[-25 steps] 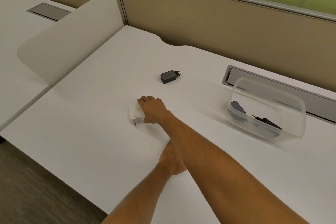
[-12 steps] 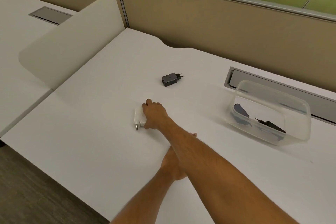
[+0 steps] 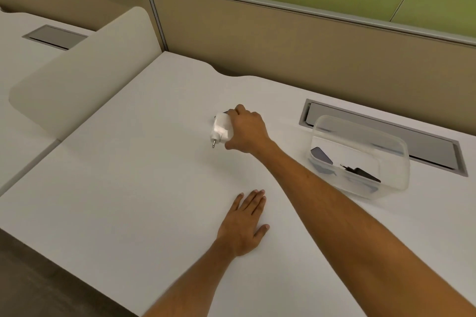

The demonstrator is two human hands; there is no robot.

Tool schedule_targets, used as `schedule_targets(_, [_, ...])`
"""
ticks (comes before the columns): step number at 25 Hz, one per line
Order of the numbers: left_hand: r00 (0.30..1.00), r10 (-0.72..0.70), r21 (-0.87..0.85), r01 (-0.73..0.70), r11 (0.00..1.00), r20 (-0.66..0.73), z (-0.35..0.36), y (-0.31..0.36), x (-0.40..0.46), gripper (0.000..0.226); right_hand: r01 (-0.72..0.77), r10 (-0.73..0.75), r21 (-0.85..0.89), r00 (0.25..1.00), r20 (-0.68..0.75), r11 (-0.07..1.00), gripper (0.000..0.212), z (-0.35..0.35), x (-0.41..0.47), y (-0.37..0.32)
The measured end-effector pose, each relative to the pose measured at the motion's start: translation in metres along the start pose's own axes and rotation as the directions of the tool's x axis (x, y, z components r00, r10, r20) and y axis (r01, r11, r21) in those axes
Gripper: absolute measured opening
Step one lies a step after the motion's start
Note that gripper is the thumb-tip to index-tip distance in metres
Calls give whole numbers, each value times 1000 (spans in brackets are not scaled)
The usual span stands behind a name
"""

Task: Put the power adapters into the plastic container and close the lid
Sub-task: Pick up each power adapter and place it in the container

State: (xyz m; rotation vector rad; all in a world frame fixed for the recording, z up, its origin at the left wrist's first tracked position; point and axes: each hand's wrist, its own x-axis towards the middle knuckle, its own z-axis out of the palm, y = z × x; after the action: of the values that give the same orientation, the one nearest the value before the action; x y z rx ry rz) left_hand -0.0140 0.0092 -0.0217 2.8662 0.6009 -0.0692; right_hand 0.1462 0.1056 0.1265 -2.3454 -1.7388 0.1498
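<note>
**White adapter in the right hand**

White and boxy, the power adapter (image 3: 222, 128) sits in the right hand's (image 3: 246, 129) grip near the middle of the worktop (image 3: 128, 188), pins pointing down. The left hand (image 3: 243, 226) lies flat and open by the near edge. The clear plastic container (image 3: 360, 157), toward the right edge, holds two dark adapters (image 3: 360, 172).
</note>
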Motion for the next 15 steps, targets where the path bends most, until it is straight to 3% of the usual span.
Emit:
schedule_targets(7, [999, 34, 22, -34, 999, -7, -2, 2, 2, 67, -326, 324, 5, 939, -114, 945, 82, -51, -27, 100])
schedule_targets(15, [998, 46, -1, -46, 999, -51, -5, 4, 1, 65, -686, 689, 68, 717, -105, 724, 81, -64, -87, 206])
